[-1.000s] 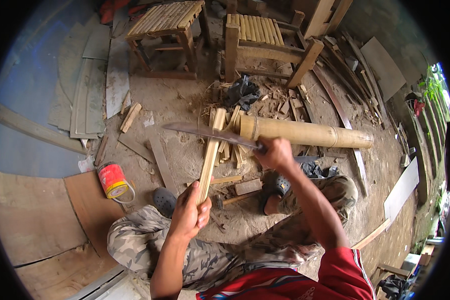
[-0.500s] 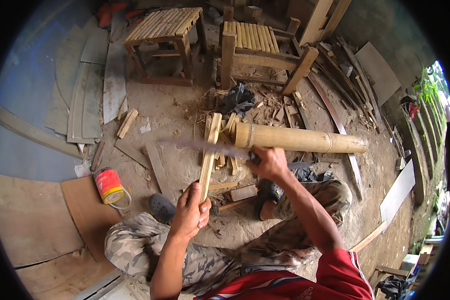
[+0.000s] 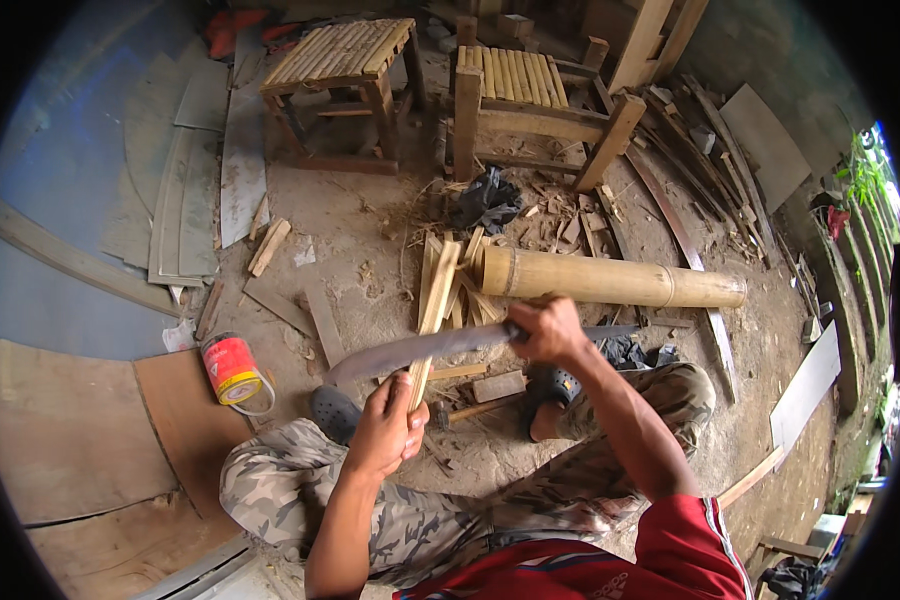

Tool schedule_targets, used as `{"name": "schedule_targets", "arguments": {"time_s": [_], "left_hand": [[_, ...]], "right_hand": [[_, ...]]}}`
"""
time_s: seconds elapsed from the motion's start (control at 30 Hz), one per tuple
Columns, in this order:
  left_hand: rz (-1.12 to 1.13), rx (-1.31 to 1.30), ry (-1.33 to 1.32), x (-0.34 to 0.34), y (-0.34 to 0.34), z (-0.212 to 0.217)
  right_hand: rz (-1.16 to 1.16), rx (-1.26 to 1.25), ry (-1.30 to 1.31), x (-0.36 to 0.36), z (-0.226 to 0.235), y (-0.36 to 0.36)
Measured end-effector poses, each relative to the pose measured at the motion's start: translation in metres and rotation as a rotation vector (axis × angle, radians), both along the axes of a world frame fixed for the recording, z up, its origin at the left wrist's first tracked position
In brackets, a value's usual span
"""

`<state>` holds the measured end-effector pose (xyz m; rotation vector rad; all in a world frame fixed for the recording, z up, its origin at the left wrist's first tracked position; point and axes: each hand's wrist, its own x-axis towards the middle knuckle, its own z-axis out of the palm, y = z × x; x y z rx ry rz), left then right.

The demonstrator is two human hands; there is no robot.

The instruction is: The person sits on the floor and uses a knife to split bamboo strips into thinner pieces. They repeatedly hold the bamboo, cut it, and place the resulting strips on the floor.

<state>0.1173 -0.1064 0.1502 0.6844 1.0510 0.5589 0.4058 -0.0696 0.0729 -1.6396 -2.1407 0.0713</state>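
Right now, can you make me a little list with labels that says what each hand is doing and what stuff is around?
Left hand: grips the lower end of a bamboo strip, held upright on the ground
Right hand: holds a long knife by its handle
Knife: blade lies across the strip, just above the left hand
Behind: thick bamboo pole lying on the ground, with a pile of split strips at its end
Left side: red can
Far back: two slatted stools

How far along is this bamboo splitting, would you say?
Done: a small pile of split slats lies by the end of the bamboo pole. In hand: the left hand holds one bamboo strip upright while the right hand sets a long knife against it. Left: the big pole looks mostly whole.
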Motion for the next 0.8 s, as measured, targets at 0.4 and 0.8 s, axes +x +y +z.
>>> {"name": "schedule_targets", "arguments": {"time_s": [0.4,0.8], "left_hand": [[-0.048,0.021,0.086,-0.001,-0.009,0.005],[0.0,0.085,-0.024,-0.001,-0.003,0.0]], "right_hand": [[0.098,0.203,-0.062,0.003,-0.001,-0.004],[-0.44,-0.218,0.457,0.011,0.011,-0.014]]}}
